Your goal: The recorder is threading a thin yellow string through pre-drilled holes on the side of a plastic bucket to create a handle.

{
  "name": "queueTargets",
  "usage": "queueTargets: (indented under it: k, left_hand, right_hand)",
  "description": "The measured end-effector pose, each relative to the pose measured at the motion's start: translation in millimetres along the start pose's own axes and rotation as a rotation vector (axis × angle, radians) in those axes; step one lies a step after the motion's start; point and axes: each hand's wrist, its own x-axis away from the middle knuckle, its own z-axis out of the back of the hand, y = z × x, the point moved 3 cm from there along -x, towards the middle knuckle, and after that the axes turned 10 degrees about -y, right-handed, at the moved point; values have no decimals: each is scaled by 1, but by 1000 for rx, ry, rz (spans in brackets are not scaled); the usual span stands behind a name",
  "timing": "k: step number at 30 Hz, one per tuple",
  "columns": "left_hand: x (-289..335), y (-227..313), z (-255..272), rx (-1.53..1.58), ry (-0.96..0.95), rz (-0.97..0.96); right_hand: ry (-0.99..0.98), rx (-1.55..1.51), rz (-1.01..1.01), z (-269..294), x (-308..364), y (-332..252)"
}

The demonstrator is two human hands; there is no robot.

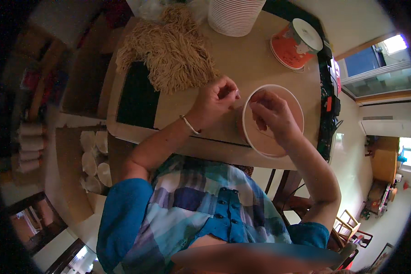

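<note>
On the brown table (255,55), the right hand (275,113) overlaps an open tub (266,145).

wht-rimmed tub (263,140), tan yarn (180,57); plaid shirt (187,201)

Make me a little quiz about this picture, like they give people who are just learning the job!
1. Which hand has a pale bracelet at its wrist?
2. True or false: the tan stringy heap lies farther left than the red-orange tub.
3. The right hand is at:
A) the window
B) the round bowl's opening
C) the tall white stack

Key: 1. The left hand; 2. True; 3. B.
</note>
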Motion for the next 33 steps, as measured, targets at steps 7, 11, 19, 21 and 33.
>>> queueTargets:
  k: [7,11,19,21,33]
  left_hand:
    - [-1,0,17,349,13,35]
    - [-2,23,15,351,1,-35]
    - [-4,52,5,411,-28,-132]
    - [-3,49,6,347,-57,-173]
    - [-1,47,1,354,-16,-184]
  right_hand:
    - [11,43,-67,2,1,-2]
    - [12,112,-19,2,2,-6]
    - [101,520,188,5,8,-8]
    - [102,560,211,2,9,-13]
    - [114,670,258,-5,12,-18]
